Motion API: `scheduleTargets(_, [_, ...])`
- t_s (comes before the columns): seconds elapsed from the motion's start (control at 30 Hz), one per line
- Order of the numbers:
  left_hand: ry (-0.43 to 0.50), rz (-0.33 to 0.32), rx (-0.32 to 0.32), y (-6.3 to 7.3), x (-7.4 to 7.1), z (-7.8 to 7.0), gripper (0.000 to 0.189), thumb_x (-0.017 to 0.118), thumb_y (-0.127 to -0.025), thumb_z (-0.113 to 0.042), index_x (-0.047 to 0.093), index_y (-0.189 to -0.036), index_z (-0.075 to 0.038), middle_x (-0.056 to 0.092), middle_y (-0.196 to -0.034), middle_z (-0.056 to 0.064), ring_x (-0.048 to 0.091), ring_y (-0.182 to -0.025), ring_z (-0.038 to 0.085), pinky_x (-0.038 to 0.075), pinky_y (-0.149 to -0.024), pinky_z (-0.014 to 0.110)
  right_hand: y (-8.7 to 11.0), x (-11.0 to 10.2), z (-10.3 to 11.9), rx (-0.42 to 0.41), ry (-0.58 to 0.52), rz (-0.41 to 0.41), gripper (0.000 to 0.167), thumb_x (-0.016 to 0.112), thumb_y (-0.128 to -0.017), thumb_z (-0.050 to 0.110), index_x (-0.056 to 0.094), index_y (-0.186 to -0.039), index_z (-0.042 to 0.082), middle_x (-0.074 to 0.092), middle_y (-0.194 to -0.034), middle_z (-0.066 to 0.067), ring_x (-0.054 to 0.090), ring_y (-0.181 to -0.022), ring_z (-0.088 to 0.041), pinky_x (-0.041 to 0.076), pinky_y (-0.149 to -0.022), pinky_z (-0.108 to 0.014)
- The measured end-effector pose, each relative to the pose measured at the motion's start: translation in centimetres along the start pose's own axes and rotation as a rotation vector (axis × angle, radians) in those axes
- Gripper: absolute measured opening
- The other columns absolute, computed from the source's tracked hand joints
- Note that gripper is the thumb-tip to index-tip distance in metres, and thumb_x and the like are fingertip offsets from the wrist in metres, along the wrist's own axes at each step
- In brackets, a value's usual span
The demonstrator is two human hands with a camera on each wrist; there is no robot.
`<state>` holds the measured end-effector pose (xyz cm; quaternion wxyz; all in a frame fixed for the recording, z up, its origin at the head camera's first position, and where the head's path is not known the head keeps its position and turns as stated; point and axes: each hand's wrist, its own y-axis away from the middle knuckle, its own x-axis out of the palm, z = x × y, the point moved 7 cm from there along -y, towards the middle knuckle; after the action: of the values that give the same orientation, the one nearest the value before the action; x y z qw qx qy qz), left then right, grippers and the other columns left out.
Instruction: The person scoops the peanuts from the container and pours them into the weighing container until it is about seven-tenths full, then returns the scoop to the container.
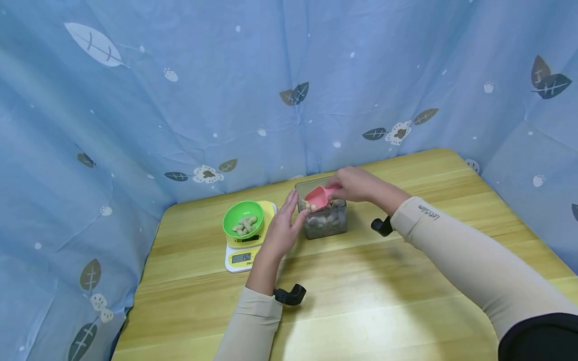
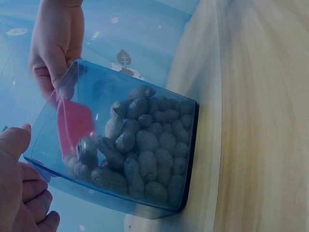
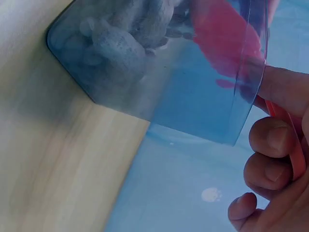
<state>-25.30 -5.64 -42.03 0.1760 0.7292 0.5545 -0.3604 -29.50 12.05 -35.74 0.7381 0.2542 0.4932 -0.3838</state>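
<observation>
My right hand [image 1: 354, 184] grips the handle of a pink scoop [image 1: 317, 197], whose bowl dips inside the rim of a clear grey-tinted bin [image 1: 326, 226]. Unshelled peanuts [image 2: 147, 145] fill the lower part of this bin, and some lie at the scoop's mouth. At the bin's left side, my left hand [image 1: 284, 228] has its fingers extended along the wall and its thumb by the near corner. In the right wrist view, the fingers [image 3: 273, 137] curl around the scoop's handle, outside the bin.
Left of the bin, a yellow and white kitchen scale [image 1: 232, 264] with a lit digital display carries a green bowl [image 1: 229, 216] holding several peanuts. The wooden table [image 1: 352, 306] ends at a blue patterned curtain [image 1: 253, 100] behind and at both sides.
</observation>
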Motion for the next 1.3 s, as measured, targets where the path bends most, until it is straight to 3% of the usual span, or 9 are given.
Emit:
scheduleTargets(0.1, [0.004, 0.002, -0.007, 0.0, 0.1, 0.1, 0.065, 0.042, -0.102, -0.052, 0.02, -0.158, -0.027, 0.008, -0.163, -0.02, 0.019, -0.15, 0.018, 0.022, -0.122, 0.044, 0.1, 0.0, -0.5, 0.001, -0.032, -0.008, 0.015, 0.071, -0.091, 0.025, 0.077, -0.099, 0.014, 0.071, -0.08, 0.001, 0.058, -0.068, -0.013, 0.05, -0.067, -0.035])
scheduleTargets(0.17, [0.003, 0.001, -0.003, 0.0, 0.1, 0.0, 0.065, 0.042, -0.102, -0.051, 0.02, -0.158, -0.025, 0.009, -0.163, -0.019, 0.019, -0.15, 0.018, 0.021, -0.122, 0.044, 0.4, -0.2, -0.3, 0.012, 0.036, -0.035, 0.009, 0.071, -0.091, 0.025, 0.076, -0.091, 0.017, 0.066, -0.072, 0.003, 0.052, -0.065, -0.015, 0.045, -0.067, -0.036])
scheduleTargets(0.4, [0.008, -0.017, 0.018, -0.1, 0.0, 0.0, 0.063, 0.045, -0.103, -0.045, 0.022, -0.158, -0.023, 0.011, -0.163, -0.017, 0.021, -0.15, 0.019, 0.023, -0.122, 0.045, 0.4, 0.3, 3.1, -0.118, 0.636, -0.206, 0.011, 0.075, -0.084, 0.011, 0.076, -0.085, 0.022, 0.068, -0.076, 0.003, 0.055, -0.074, -0.021, 0.038, -0.067, -0.039])
scheduleTargets(0.5, [0.009, -0.013, 0.029, -0.2, 0.0, 0.0, 0.064, 0.044, -0.103, -0.047, 0.022, -0.158, -0.023, 0.011, -0.163, -0.017, 0.021, -0.15, 0.019, 0.024, -0.121, 0.046, 0.0, 1.1, 3.7, -0.189, 0.755, -0.202, 0.012, 0.076, -0.082, 0.01, 0.077, -0.087, 0.021, 0.07, -0.081, 0.002, 0.056, -0.078, -0.022, 0.04, -0.068, -0.038])
scheduleTargets(0.73, [-0.004, -0.005, 0.024, -0.3, 0.0, 0.0, 0.065, 0.042, -0.103, -0.049, 0.022, -0.158, -0.022, 0.011, -0.164, -0.015, 0.02, -0.15, 0.018, 0.023, -0.122, 0.043, -0.4, 0.1, 3.3, -0.205, 0.574, -0.151, 0.016, 0.074, -0.079, 0.003, 0.075, -0.077, 0.019, 0.07, -0.075, 0.004, 0.051, -0.071, -0.018, 0.032, -0.066, -0.035])
scheduleTargets(0.93, [-0.013, -0.03, 0.068, -0.7, -0.3, -0.3, 0.066, 0.04, -0.103, -0.052, 0.024, -0.157, -0.018, 0.014, -0.165, -0.011, 0.022, -0.15, 0.017, 0.023, -0.122, 0.042, -0.5, -0.8, 4.1, -0.225, 0.833, -0.168, 0.01, 0.077, -0.082, 0.014, 0.075, -0.077, 0.022, 0.067, -0.074, 0.002, 0.046, -0.072, -0.02, 0.035, -0.068, -0.035])
scheduleTargets(1.07, [-0.004, -0.019, 0.065, -0.8, -0.2, -0.2, 0.068, 0.038, -0.102, -0.056, 0.023, -0.158, -0.02, 0.013, -0.164, -0.013, 0.022, -0.15, 0.017, 0.024, -0.122, 0.042, -1.0, 0.5, 3.8, -0.24, 0.922, -0.08, 0.005, 0.075, -0.085, 0.021, 0.075, -0.08, 0.02, 0.07, -0.081, 0.002, 0.048, -0.078, -0.02, 0.038, -0.072, -0.036])
scheduleTargets(1.17, [0.007, -0.01, 0.053, -0.8, -0.1, -0.2, 0.067, 0.041, -0.102, -0.053, 0.023, -0.158, -0.019, 0.012, -0.164, -0.015, 0.022, -0.15, 0.017, 0.024, -0.122, 0.043, -1.5, 1.1, 2.9, -0.19, 0.818, -0.018, 0.003, 0.077, -0.082, 0.021, 0.075, -0.081, 0.019, 0.07, -0.083, 0.003, 0.049, -0.081, -0.02, 0.038, -0.074, -0.037])
scheduleTargets(1.3, [0.008, -0.016, 0.039, -0.7, 0.1, 0.0, 0.063, 0.047, -0.103, -0.043, 0.025, -0.157, -0.019, 0.013, -0.164, -0.014, 0.022, -0.149, 0.018, 0.024, -0.122, 0.043, -1.7, 1.2, 1.9, -0.108, 0.547, 0.007, 0.008, 0.077, -0.083, 0.017, 0.075, -0.076, 0.022, 0.07, -0.078, 0.006, 0.053, -0.084, -0.02, 0.039, -0.085, -0.044])
